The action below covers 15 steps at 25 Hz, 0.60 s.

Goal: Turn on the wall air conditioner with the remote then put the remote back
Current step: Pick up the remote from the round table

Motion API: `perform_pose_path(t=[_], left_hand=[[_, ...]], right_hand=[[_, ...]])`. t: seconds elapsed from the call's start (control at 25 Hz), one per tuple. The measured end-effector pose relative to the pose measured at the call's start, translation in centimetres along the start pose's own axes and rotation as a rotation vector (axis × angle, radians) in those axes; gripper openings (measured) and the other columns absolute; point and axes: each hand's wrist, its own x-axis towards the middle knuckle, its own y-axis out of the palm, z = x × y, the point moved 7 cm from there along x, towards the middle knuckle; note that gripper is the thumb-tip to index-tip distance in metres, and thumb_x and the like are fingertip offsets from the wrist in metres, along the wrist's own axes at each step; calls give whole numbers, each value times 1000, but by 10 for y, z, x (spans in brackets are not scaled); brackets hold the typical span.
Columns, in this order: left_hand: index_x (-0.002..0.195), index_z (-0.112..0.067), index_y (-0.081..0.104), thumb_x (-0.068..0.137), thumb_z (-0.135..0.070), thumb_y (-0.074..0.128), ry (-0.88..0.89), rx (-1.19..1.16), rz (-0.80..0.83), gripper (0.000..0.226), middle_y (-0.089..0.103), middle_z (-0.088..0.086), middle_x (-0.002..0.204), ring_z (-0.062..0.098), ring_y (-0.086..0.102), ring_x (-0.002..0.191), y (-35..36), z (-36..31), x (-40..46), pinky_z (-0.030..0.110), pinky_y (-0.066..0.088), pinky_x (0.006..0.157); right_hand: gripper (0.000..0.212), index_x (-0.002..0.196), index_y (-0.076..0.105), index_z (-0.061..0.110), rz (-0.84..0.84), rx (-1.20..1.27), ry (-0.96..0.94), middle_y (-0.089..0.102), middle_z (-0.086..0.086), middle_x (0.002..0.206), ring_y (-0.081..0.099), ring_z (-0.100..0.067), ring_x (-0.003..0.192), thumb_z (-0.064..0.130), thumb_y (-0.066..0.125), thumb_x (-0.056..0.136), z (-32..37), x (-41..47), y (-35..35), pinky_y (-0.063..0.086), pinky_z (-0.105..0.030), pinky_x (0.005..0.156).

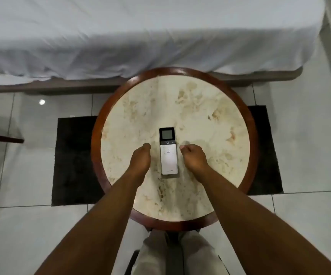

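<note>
A slim white remote [168,153] with a dark screen end lies flat near the middle of a round marble-topped table [200,108], screen pointing away from me. My left hand [139,159] rests on the tabletop just left of the remote, fingers curled closed and holding nothing. My right hand [193,156] rests just right of the remote, also curled into a loose fist with nothing in it. Neither hand touches the remote. The air conditioner is out of view.
The table has a dark wooden rim [96,139] and stands on a black mat [73,159] over white floor tiles. A bed with a white sheet [140,36] runs along the far side. Dark furniture edges [1,138] show at the left.
</note>
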Motion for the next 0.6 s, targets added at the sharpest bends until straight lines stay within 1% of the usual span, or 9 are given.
perform_pose_path(t=[0.08, 0.16, 0.2, 0.24, 0.28, 0.36, 0.44, 0.48, 0.6], left_hand=[[79, -15, 46, 92, -31, 32, -22, -33, 1, 24, 43, 7, 80, 22, 40, 73, 13, 3, 13, 36, 37, 68], [70, -14, 43, 90, -31, 29, -46, -46, 27, 30, 41, 7, 71, 20, 35, 63, 25, 4, 20, 33, 29, 61], [74, -8, 52, 90, -32, 28, -32, -46, 39, 37, 51, 12, 74, 21, 40, 66, 30, 7, 24, 34, 31, 63], [88, 0, 62, 89, -33, 27, -20, -50, 46, 48, 63, 19, 85, 23, 48, 72, 32, 9, 27, 35, 35, 68], [104, 2, 65, 89, -34, 26, -29, -59, 59, 55, 70, 23, 99, 26, 54, 79, 34, 11, 30, 37, 38, 74], [114, -3, 67, 88, -36, 25, -41, -92, 77, 59, 71, 22, 111, 28, 60, 85, 36, 14, 32, 38, 42, 79], [112, -6, 70, 87, -39, 25, -39, -139, 84, 61, 73, 22, 107, 29, 62, 82, 37, 16, 33, 37, 45, 79], [110, -7, 70, 87, -41, 25, -30, -144, 77, 61, 74, 19, 101, 27, 64, 78, 38, 18, 32, 36, 46, 76], [103, -10, 71, 87, -44, 25, -21, -160, 58, 59, 74, 9, 84, 20, 66, 66, 40, 23, 24, 29, 49, 65]], right_hand=[[34, 69, 55, 6, -22, 78, 10, 58, -8, 71, 52, -25, 71, 22, 47, 98, -5, 15, 9, 39, -33, 66], [30, 86, 66, -1, -27, 97, 27, 65, -13, 82, 56, -26, 75, 20, 48, 97, -4, 26, 20, 42, -33, 69], [30, 93, 69, 0, -39, 91, 25, 69, -14, 88, 59, -27, 79, 22, 49, 97, -3, 29, 25, 45, -33, 71], [31, 98, 71, 1, -54, 75, 26, 71, -13, 94, 62, -27, 83, 24, 50, 98, -2, 31, 28, 48, -33, 74], [31, 101, 72, 3, -78, 77, 28, 73, -13, 97, 65, -28, 87, 27, 52, 98, -2, 34, 31, 50, -35, 77], [32, 101, 72, 5, -113, 96, 35, 73, -9, 96, 66, -27, 86, 33, 57, 96, -1, 35, 34, 51, -33, 72], [31, 99, 73, 6, -98, 126, 43, 72, -7, 91, 66, -24, 82, 34, 61, 95, -4, 35, 39, 48, -30, 67], [31, 99, 73, 6, -77, 141, 52, 73, -8, 91, 68, -25, 83, 34, 62, 94, -4, 32, 42, 50, -31, 68], [32, 98, 71, 3, -38, 197, 81, 75, -15, 98, 71, -32, 90, 33, 61, 96, -11, 27, 43, 56, -39, 80]])
